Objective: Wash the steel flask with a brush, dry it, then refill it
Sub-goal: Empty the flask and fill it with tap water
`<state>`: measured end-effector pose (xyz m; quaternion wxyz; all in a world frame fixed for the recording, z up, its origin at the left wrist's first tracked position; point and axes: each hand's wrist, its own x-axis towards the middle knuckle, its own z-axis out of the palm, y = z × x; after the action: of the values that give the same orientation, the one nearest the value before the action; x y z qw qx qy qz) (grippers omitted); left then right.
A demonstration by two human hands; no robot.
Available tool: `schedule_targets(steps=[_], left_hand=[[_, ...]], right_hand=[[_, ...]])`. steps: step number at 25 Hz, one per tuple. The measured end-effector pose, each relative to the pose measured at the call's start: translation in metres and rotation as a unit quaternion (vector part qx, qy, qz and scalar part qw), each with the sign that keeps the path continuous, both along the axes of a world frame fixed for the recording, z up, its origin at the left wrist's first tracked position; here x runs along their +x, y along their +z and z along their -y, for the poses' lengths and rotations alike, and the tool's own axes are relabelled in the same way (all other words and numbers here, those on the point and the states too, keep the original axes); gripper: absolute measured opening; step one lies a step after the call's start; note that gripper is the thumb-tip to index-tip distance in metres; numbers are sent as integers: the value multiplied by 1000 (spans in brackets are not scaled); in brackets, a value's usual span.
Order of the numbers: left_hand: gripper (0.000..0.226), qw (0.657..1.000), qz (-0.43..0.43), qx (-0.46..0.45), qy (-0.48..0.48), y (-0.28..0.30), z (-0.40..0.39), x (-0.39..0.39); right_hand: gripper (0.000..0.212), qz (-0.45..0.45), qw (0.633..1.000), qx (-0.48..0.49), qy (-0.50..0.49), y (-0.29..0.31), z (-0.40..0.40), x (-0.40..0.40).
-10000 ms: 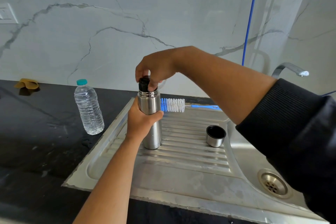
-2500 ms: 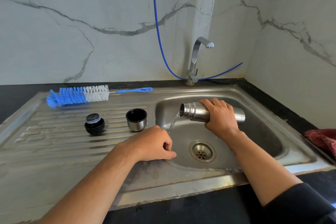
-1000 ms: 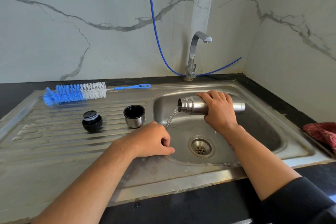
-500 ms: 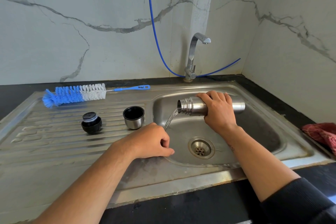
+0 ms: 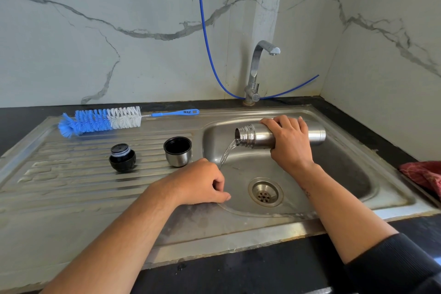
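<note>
Flask (image 5: 260, 136) on its side over the sink (image 5: 346, 181), mouth pointing left, and the water is still running out of it in a thin stream down toward the drain (image 5: 265, 192), just as it was a moment back. The right hand (image 5: 290, 142) has its grip wrapped firmly round the flask's middle and has barely shifted; the tilt looks the same too. Ten seconds ago the flask stood upright on the drainer with the stopper being twisted off, so the opening is done and this is the emptying. The left hand (image 5: 200, 185) rests on the sink's edge, fingers loosely curled, holding nothing. Out on the drainer, the stopper (image 5: 122, 157) and the cup (image 5: 177, 151) sit side by side, apart from each other, and the brush (image 5: 100, 120) lies untouched along the back. My read: the scrub hasn't started, and once the stream thins out the brush is the next thing wanted. Tap (image 5: 259, 67) is off, and a red cloth (image 5: 422, 173) waits at the far right on the bench.
</note>
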<state>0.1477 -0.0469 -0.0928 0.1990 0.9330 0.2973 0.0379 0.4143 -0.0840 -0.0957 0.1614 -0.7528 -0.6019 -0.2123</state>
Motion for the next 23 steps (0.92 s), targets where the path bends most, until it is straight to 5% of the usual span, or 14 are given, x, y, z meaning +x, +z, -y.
schedule_targets(steps=[23], left_hand=[[31, 1000, -4, 4, 4, 4, 3, 0]], right_hand=[[77, 34, 999, 25, 8, 3, 0, -3]])
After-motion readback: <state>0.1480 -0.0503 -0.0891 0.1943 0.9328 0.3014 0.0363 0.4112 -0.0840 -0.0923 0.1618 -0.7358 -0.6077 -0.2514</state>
